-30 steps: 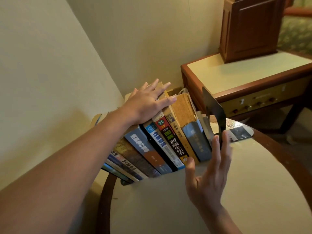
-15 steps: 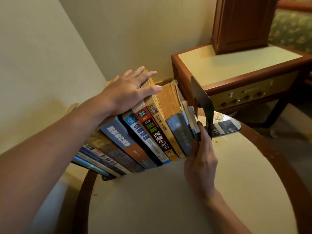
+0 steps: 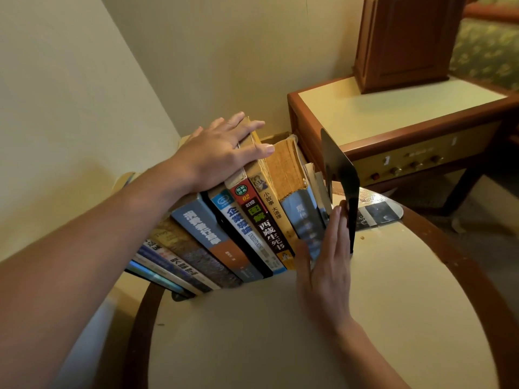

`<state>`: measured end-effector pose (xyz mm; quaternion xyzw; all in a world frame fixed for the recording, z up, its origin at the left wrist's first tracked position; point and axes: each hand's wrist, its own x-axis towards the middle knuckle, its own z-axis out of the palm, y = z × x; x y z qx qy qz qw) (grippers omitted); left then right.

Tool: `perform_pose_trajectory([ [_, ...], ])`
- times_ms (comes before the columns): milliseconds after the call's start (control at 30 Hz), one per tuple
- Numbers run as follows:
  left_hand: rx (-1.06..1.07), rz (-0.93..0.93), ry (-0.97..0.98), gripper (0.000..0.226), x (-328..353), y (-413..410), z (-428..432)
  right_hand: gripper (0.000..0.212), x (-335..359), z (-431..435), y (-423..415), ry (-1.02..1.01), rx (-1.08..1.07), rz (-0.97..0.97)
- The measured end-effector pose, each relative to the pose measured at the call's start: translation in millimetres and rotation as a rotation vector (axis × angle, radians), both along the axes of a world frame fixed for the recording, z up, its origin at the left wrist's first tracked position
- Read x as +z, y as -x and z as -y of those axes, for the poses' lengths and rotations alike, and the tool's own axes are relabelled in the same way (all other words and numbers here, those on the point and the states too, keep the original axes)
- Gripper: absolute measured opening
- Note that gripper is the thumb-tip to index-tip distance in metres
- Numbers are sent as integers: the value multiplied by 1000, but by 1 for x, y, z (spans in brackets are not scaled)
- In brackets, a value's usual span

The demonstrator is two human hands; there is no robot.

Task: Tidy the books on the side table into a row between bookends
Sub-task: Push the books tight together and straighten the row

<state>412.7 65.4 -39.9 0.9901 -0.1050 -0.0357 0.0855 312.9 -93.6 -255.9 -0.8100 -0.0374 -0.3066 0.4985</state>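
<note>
Right grip, fingers straight, lies flat against the end of the books. Just right of it the bookend stands upright, far from the left grip, which is open-palmed on the books' tops.

Under my left hand the tops of the books are hidden. My right hand covers the grey book at its lower spine; its title is blurred.
</note>
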Motion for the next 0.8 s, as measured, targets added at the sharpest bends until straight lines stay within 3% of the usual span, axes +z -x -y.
perform_pose_trajectory([
  [333,-1,1,-7,95,-1,-1,0,86,2,-10,-7,68,-43,-12],
  [800,1,8,11,93,0,-1,-1,64,4,-6,-12,-131,-19,31],
])
